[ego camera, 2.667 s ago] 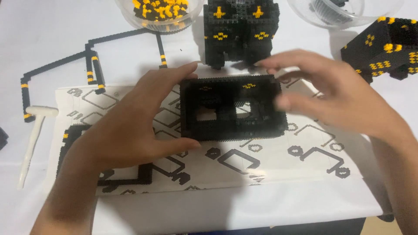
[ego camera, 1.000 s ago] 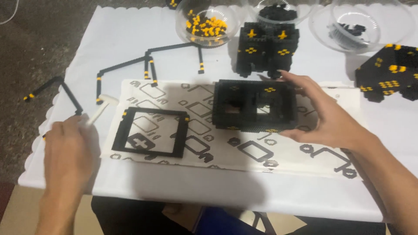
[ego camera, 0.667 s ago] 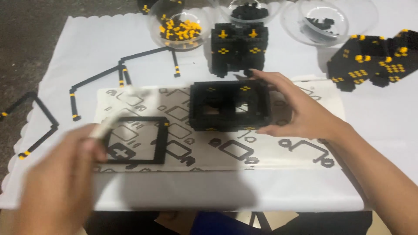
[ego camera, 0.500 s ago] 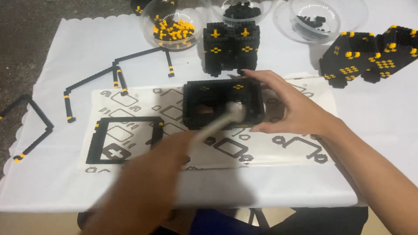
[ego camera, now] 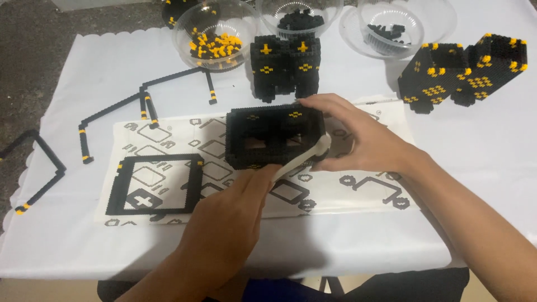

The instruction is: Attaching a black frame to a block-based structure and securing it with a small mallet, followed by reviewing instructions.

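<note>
On the desk (ego camera: 347, 229), over a white cloth, lies a printed sheet (ego camera: 358, 193) with black outline figures. Black block frame (ego camera: 275, 136), hollow, with small yellow marks, sits on the sheet near its upper middle. Right hand (ego camera: 358, 138) curls around the frame's right end: fingers over the top right corner, thumb low at the side; closed on the frame. Left hand (ego camera: 226, 229) comes from below, closed around a white tool (ego camera: 302, 159); tool slants up and right, its head against the frame's lower right corner, just beside the right thumb.

Flat black square border (ego camera: 154, 185) lies on the sheet's left part, well apart from the frame. Behind the frame, touching or nearly so, stands a taller black block (ego camera: 285, 67) with yellow marks. Further right, off the sheet, a larger black-and-yellow build (ego camera: 461, 72). Three clear bowls along the far edge: yellow-and-black pieces (ego camera: 215, 36), black pieces (ego camera: 299, 19), few black pieces (ego camera: 391, 28). Thin black strips (ego camera: 145, 103) with yellow ends lie left of the sheet; another bent strip (ego camera: 39, 179) hangs at the cloth's left edge.
</note>
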